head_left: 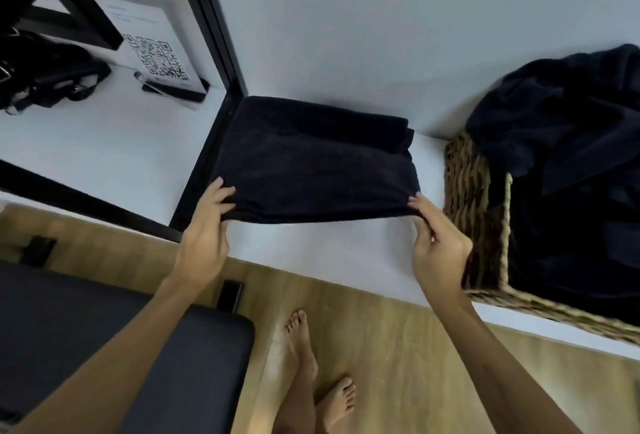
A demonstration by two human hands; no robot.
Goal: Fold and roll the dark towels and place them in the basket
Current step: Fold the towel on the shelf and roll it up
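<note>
The near left corner of the folded dark towel (311, 159) is being pinched by the left hand (204, 232), its fingers (221, 192) curled close together over the cloth and the thumb tucked beneath; the near right corner is being pinched by the right hand (440, 250), the fingertips (415, 201) pressed together on the hem; both corners are being lifted slightly off the white shelf (311, 250), while the far part of the towel is lying flat against the back edge, beside the black frame (207, 142) at the left; both forearms are being held out from below, the wrists roughly level. At the right end of the shelf a woven basket (471, 205) is standing, just beside the right hand; a heap of dark towels (568, 142) is lying loosely in it, spilling over the rim.
</note>
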